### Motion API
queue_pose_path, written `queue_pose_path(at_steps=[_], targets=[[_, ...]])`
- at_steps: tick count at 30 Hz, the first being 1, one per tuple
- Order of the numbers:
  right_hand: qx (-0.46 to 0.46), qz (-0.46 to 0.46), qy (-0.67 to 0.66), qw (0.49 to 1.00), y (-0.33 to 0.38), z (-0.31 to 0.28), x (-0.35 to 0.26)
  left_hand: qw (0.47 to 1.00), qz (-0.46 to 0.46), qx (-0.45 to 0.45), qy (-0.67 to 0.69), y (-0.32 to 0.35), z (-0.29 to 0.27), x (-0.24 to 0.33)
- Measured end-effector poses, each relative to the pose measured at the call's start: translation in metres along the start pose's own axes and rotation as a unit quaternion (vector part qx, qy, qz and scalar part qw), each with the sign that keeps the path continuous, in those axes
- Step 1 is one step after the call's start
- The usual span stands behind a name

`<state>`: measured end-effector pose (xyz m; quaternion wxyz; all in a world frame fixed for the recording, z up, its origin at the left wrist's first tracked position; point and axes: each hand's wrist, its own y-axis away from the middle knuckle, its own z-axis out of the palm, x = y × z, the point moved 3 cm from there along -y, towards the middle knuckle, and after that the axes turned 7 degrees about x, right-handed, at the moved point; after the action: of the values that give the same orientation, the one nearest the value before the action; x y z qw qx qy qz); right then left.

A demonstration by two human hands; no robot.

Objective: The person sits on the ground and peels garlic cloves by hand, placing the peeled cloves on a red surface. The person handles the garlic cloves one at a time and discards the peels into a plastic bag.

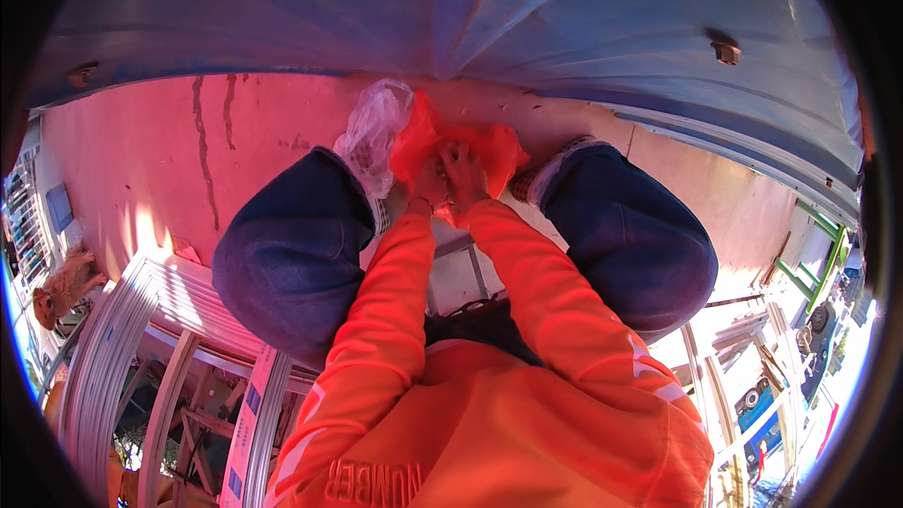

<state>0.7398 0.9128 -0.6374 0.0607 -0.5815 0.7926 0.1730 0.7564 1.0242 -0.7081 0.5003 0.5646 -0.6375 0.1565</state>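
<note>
In the head view, the left grip (429, 181) and the right grip (464, 171) meet at a crumpled red plastic bag (503, 149), which spreads around and beyond both. The right one lies over the bag with its fingers partly bent; I cannot tell whether either is clenched on it (folds and overlap hide the left fingertips). Just left of the grips is a clear plastic bag (374, 124), near the red one. Denim-covered knees (292, 245) flank them, and a blue metal panel (602, 28) rises ahead.
</note>
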Motion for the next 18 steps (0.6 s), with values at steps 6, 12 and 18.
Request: queue_pose_path(at_steps=[6,12,18], targets=[[0.042,0.003,0.103,0.994,0.007,0.005,0.018,0.976,-0.154,-0.134,-0.073,0.003,0.005,0.039],[0.002,0.034,0.045,0.998,0.012,0.019,0.019,0.976,-0.176,-0.085,0.099,0.025,0.047,-0.016],[0.015,0.015,0.002,1.0,0.003,-0.011,0.02,0.94,-0.179,-0.058,0.285,0.021,0.086,-0.066]])
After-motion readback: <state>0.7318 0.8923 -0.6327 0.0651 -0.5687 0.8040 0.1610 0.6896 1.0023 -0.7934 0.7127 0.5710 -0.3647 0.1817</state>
